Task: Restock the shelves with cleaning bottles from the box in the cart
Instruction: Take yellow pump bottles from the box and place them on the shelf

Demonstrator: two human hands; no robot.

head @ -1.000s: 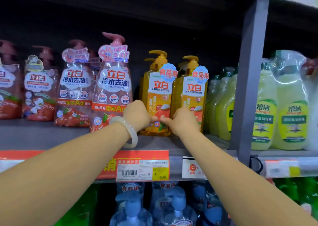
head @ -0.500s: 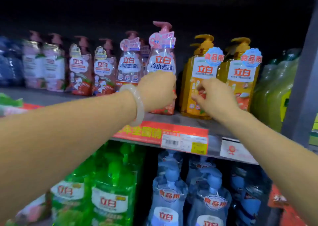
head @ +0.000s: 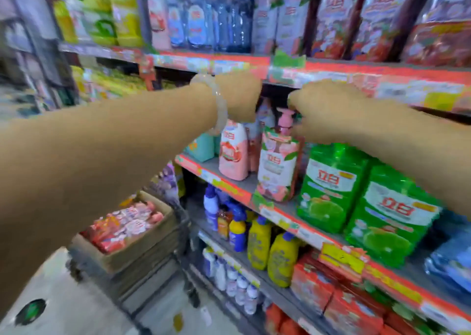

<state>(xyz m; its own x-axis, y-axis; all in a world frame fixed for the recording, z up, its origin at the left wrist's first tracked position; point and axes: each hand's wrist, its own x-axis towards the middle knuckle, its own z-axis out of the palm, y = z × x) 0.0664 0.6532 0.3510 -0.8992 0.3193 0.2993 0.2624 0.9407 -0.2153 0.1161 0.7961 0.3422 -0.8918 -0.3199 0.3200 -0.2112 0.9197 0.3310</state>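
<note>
Now both arms reach out, left hand (head: 239, 96) and right hand (head: 323, 107) loosely curled.

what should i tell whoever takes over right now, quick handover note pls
Left hand and right hand: both raised in front of the shelf, fingers curled, nothing visibly held; the frame is blurred.
Box sits in the cart at lower left, packs showing inside it.
Pink pump bottle stands on the shelf edge just below the right hand.
Left: carry on moving stock from box to shelf.
</note>
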